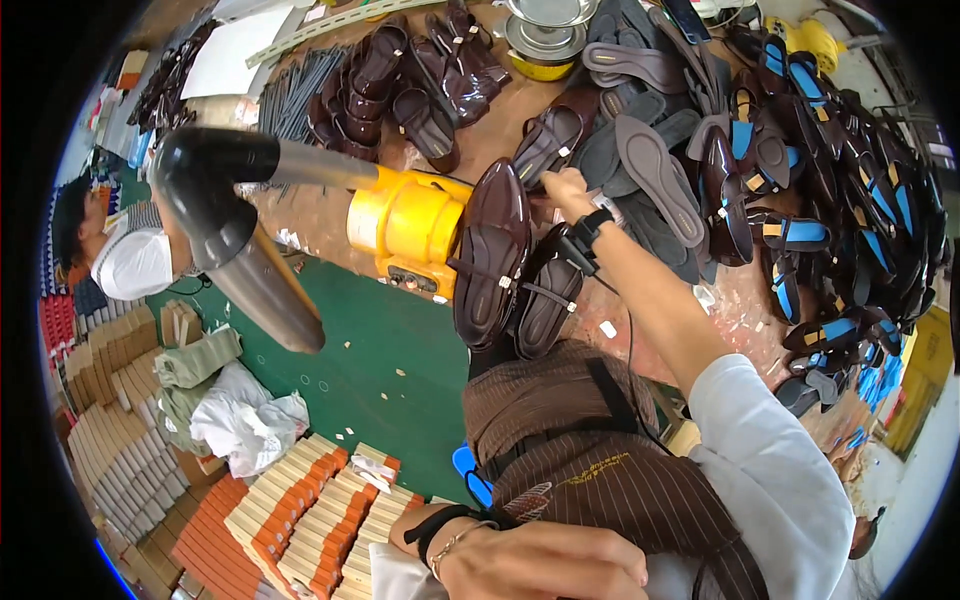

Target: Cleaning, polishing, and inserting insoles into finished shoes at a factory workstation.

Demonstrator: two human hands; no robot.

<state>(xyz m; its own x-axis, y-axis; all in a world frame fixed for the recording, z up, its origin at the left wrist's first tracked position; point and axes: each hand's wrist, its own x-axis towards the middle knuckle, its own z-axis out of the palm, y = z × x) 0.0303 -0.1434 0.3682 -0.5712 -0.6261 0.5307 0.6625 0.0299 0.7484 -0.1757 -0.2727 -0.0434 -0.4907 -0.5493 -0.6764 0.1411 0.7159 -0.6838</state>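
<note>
The person's right hand (570,194) reaches out over a brown bench (490,132), its fingers (556,180) bent close together at the near end of a glossy dark brown shoe (548,138) with a grey inner sole. Whether they pinch the shoe or only touch it, I cannot tell. A black band (590,224) circles that wrist.

The left hand (540,562) is low in front of the body, palm hidden, its fingers curled and side by side; I cannot tell whether anything is in them. Behind it is a brown striped apron (600,440).

Just nearer than the right hand, two more brown shoes stand side by side at the bench edge: a left one (500,200) and a right one (547,312), each with a strap. To their left is a yellow machine (405,222) with a bent black and clear pipe (215,225).

To the right of the hand lie heaped grey insoles (657,175), then a large pile of brown shoes with blue inner patches (795,236). Farther back are metal bowls (545,38) and more shoes (372,85).

Beyond the bench, boxes (115,410) and a white bag (245,420) are on a green floor (370,380); another person (135,262) is at far left.
</note>
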